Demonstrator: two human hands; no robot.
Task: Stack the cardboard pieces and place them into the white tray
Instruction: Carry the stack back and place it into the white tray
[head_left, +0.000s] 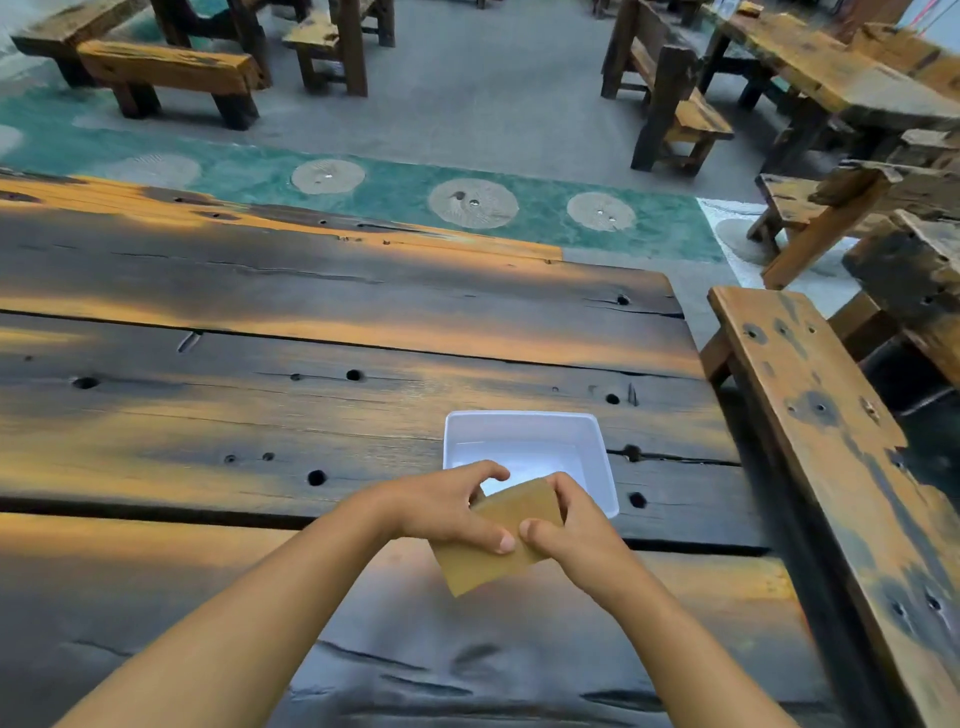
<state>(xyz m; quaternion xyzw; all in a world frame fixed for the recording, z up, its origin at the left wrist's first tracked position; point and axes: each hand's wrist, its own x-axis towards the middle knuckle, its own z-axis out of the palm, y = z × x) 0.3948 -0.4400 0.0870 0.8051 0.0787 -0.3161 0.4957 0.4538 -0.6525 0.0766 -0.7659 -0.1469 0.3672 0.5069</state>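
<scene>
Both hands hold a stack of brown cardboard pieces (491, 564) above the table, just in front of the white tray (524, 431). My left hand (447, 506) grips the stack's left side, thumb on top. My right hand (571, 530) grips its right side, fingers curled over the far edge. The stack is tilted, its near corner pointing down toward me. The tray's near rim is hidden behind the hands and cardboard; the visible part of its inside holds nothing.
The worn wooden plank table (260, 364) stretches far to the left. A wooden bench (831, 441) runs along its right side. More benches and tables stand farther back on the grey and green floor.
</scene>
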